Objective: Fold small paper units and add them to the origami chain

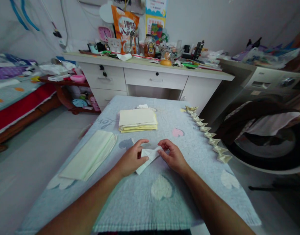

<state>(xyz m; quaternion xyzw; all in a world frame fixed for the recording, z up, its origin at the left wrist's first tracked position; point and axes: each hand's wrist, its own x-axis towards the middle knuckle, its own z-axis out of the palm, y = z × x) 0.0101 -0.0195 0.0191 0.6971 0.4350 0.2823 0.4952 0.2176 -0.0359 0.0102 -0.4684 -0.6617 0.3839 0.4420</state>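
A partly folded sheet of white paper [148, 156] is held between my two hands above the cloth-covered table. On its left side my left hand [133, 156] grips it, thumb on top and fingers curled behind. My right hand [173, 156] pinches its upper right corner between thumb and fingers. Farther back lies a stack of cream and yellow paper [137, 119]. To the left, a stack of pale green-white paper [90, 155] rests at a slant. Along the right edge runs a row of folded paper boats [210, 134], with a patterned one [191, 108] at the far end.
The table wears a blue cloth with heart shapes [140, 202]. Behind it stands a white desk [155, 78] crowded with jars, a bag and small items. A washing machine [270, 85] with clothes in its open door is at right, a bed [20, 94] at left.
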